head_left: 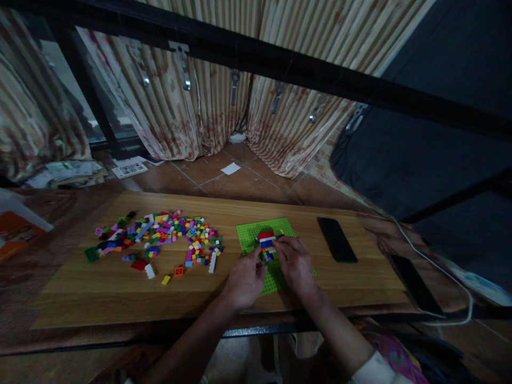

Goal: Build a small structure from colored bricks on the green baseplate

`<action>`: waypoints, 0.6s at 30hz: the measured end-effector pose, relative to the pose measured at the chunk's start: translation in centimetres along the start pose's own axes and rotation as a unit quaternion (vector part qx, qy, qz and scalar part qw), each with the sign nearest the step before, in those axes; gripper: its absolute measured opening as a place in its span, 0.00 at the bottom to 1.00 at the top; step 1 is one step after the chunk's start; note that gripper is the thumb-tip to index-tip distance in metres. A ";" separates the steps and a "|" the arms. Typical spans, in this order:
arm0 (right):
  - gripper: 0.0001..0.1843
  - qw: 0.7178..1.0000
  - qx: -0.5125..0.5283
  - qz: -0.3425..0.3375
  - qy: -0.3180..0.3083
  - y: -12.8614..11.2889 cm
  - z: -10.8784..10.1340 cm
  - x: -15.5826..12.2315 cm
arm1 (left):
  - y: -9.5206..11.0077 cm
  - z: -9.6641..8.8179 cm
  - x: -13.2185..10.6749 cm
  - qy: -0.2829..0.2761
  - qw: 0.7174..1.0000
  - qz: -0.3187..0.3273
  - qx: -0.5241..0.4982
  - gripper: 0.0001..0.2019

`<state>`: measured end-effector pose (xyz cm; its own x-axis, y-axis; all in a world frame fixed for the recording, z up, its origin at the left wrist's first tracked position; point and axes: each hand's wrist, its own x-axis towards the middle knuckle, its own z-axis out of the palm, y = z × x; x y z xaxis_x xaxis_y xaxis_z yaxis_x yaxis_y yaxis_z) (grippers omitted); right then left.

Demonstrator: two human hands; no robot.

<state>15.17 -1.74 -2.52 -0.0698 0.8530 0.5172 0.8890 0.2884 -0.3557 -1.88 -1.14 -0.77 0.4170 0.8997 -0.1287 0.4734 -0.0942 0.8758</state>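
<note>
A small build of toy bricks (267,242), with red, white, blue and yellow layers, stands on a green studded baseplate (248,230). My left hand (247,278) is closed at the near left side of the build, thumb and forefinger against it. On the other side, my right hand (296,262) is closed in a pinch at the build's right edge. Whether a separate small brick sits between the right fingertips is too small and dim to tell. A few coloured bits show just beyond the right fingers.
Loose coloured bricks (168,229) lie in a wide heap on the wooden board (132,304), left of the baseplate. A black phone (336,240) rests to the right. Another dark phone (416,282) lies farther right beside a white cable (470,298).
</note>
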 end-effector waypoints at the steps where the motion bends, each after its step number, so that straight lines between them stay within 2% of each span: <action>1: 0.14 1.000 -0.002 -0.003 -0.004 0.0 0.0 -0.1 | 0.0 0.0 0.0 -0.002 1.000 0.005 0.006 0.23; 8: 0.15 0.999 0.004 -0.033 -0.032 0.0 -0.3 0.0 | 0.1 0.4 -0.1 -0.011 0.998 0.030 0.053 0.22; 12: 0.15 0.998 0.021 -0.032 -0.051 -0.2 -1.2 0.2 | -0.1 0.3 -0.2 -0.013 0.998 0.036 0.050 0.22; 14: 0.15 0.999 0.033 -0.011 -0.017 -0.5 -1.9 0.1 | -0.3 0.2 -0.3 -0.006 0.998 0.040 0.047 0.21; 18: 0.12 0.990 0.066 0.067 0.102 -2.2 -3.6 -0.6 | -0.4 -0.4 -0.2 0.046 0.998 0.028 0.033 0.22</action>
<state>14.90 -4.45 0.68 0.1487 0.7858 0.6004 0.8161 0.2454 -0.5232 -2.45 -1.08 -0.95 0.3733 0.9271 -0.0340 0.5025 -0.1713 0.8474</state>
